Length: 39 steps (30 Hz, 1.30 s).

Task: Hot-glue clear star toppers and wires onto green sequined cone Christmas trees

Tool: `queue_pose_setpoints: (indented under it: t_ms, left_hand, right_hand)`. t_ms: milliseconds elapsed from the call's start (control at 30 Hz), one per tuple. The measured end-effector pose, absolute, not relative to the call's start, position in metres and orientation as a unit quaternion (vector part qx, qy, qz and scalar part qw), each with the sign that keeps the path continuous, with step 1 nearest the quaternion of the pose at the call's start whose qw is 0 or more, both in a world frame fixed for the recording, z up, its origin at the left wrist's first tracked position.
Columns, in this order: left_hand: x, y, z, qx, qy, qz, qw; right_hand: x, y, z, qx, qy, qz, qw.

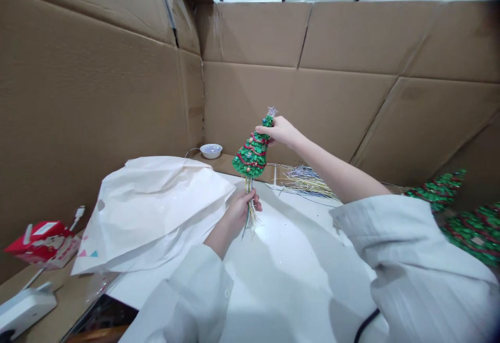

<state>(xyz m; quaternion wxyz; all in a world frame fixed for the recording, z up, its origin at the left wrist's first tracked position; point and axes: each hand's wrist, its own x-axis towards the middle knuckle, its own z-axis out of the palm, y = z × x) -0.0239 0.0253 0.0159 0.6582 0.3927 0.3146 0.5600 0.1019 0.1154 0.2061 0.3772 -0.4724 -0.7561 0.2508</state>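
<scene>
A small green Christmas tree [250, 155] with red garland, tiny baubles and a clear star [272, 111] on top is held up over the white table, tilted a little to the right. My left hand [240, 207] is closed around the bundle of thin wire stems [249, 184] below the tree. Near the top, just under the star, my right hand [282, 132] pinches the tree. The loose stem ends fan out beneath my left hand.
Behind my right forearm lies a pile of thin wires [308, 180]. A white bowl [211, 150] stands at the back, a white bag [156, 207] and red box [45, 244] at left. More green trees [474, 228] are at right. Cardboard walls [253, 35] enclose the table.
</scene>
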Motion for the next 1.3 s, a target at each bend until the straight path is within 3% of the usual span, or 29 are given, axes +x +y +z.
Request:
queue_pose_setpoints:
  t_ms: [200,300,667,1000,1300]
  left_hand:
    - [-0.030,0.040,0.002,0.292,0.348,0.541,0.708]
    - [-0.032,0.048,-0.005,0.253,0.365,0.532,0.721]
    - [-0.044,0.076,-0.027,0.210,0.395,0.545,0.709]
    - [-0.029,0.065,-0.030,0.312,0.370,0.522,0.702]
    - [-0.027,0.062,-0.029,0.376,0.374,0.520,0.670]
  right_hand:
    - [0.081,0.155,0.177,-0.552,-0.767,0.069,0.321]
    - [0.069,0.171,0.164,-0.574,-0.758,0.041,0.306]
    - [0.020,0.228,0.112,-0.619,-0.732,0.041,0.280]
    - [-0.010,0.277,0.096,-0.644,-0.708,0.064,0.283]
    - [0.000,0.283,0.089,-0.639,-0.727,0.106,0.227]
